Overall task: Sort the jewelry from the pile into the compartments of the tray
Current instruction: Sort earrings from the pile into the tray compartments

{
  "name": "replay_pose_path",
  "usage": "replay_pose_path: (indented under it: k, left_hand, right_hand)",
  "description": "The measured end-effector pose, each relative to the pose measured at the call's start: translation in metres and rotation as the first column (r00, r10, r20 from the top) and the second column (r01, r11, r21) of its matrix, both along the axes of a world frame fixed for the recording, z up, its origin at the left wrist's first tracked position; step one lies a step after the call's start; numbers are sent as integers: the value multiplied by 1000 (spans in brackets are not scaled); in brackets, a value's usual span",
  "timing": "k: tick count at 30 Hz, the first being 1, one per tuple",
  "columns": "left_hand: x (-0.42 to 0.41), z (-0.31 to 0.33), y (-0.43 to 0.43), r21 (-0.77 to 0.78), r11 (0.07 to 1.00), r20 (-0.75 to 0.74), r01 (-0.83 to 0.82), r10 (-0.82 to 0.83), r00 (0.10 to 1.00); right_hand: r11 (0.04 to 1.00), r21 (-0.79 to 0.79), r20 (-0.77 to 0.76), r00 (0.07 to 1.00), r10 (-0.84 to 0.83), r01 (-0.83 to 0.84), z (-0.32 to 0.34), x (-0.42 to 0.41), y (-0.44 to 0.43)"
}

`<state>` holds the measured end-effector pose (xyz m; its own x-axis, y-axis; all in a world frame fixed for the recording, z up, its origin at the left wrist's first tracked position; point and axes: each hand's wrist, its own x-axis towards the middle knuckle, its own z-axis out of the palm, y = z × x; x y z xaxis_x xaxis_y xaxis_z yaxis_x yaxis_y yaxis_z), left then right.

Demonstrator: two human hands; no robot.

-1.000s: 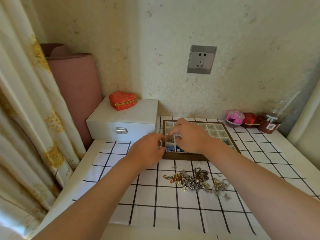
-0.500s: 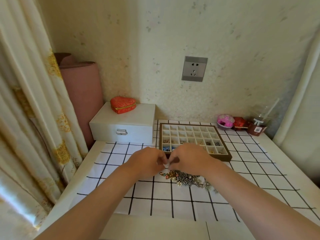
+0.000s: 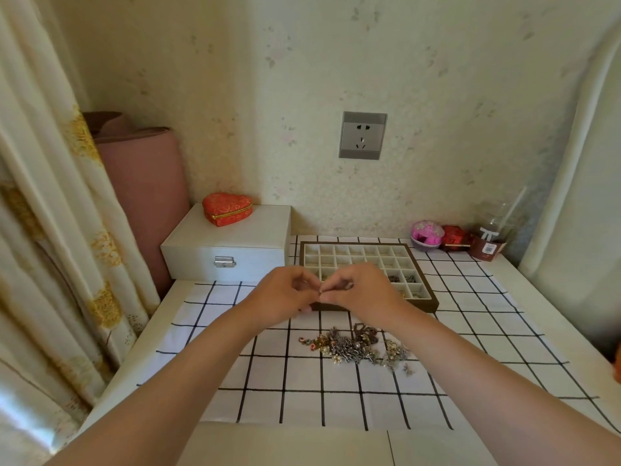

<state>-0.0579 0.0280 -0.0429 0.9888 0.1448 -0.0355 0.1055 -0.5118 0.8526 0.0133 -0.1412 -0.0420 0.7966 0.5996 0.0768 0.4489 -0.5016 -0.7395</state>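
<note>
Several compartments at the tray's (image 3: 353, 244) right side hold jewelry (image 3: 408, 279).

Cloth (image 3: 302, 408) is lying across the tabletop (image 3: 285, 445). Tray (image 3: 386, 307) is sitting at the cloth's far edge. Jewelry pile (image 3: 356, 346) is lying before the tray, apart from it. Box (image 3: 228, 250) is standing at the tabletop's far left corner, to the left of the tray, with a heart-shaped case (image 3: 227, 209) resting on it. Three containers (image 3: 453, 237) are lining the far right corner. Left hand (image 3: 285, 297) and right hand (image 3: 359, 292) are meeting over the tray's near left corner, pinching a small piece (image 3: 321, 291).
</note>
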Motion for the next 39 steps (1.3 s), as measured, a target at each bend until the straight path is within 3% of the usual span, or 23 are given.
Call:
replay_pose_path:
  k: [2,5,16,23,28,33,39]
  left_hand:
    - [1,7,-5,-172,984,-31,-38,33,999]
    - [4,13,-12,-280,959,-50,-54,41,998]
    - [28,16,-23,-399,905,-33,-146,145,989]
    - [52,28,-26,-474,878,-63,-75,51,997]
    - [73,33,-23,-533,839,-28,-105,107,994]
    - [92,38,-25,-538,840,35,-72,108,994]
    - [117,45,-45,-526,849,42,-45,79,996]
  right_hand:
    - [992,119,-55,998,-37,44,3,5,-4]
    - [977,197,-88,994,-60,76,6,9,-10]
    - [936,335,-319,948,6,107,18,20,-25]
    - [946,307,-171,984,-56,108,32,42,-26]
    - [946,313,-166,986,-33,84,41,62,-23]
    - [883,436,-316,948,-28,172,38,81,-22]
    - [825,480,-504,863,-17,297,31,105,-39]
